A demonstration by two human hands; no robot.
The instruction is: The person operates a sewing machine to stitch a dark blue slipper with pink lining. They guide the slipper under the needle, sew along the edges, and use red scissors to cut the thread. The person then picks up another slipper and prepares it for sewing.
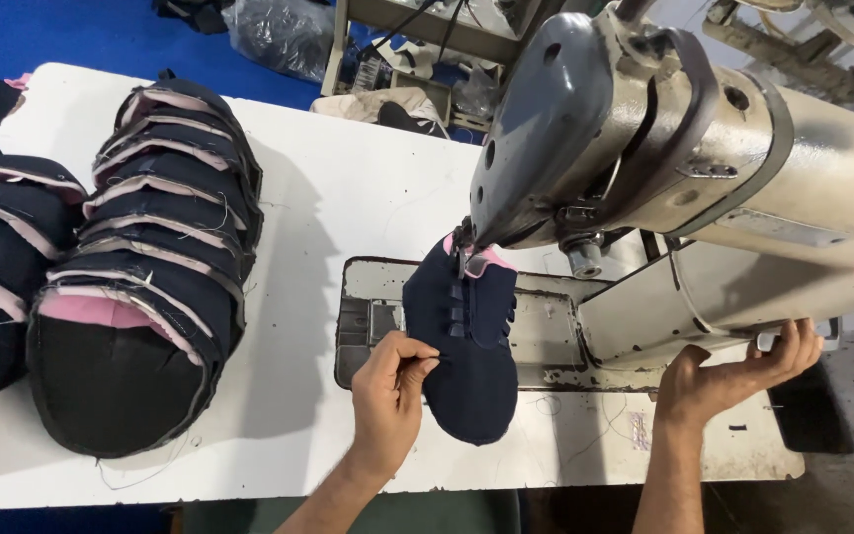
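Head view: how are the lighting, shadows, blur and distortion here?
Head view: bright, even light on the white worktable; the nested stack of navy-and-pink shoe uppers casts a soft shadow to its right; the cream industrial sewing machine looms large, its far right smeared; wide-angle bending at edges; both hands and navy fabric shoe upper sharp.

Single head-worn view, looking steeply down and forward over the white worktop [348, 188] from the person's own standing place at its near edge. The sewing machine [664, 148] rises close on the right and fills the upper right corner; its head looms nearest the lens. The left hand [387, 391] and right hand [733, 371] enter from the bottom edge, forearms cut off. Blue floor [81, 35] shows beyond the far edge. No second view shares the scene.
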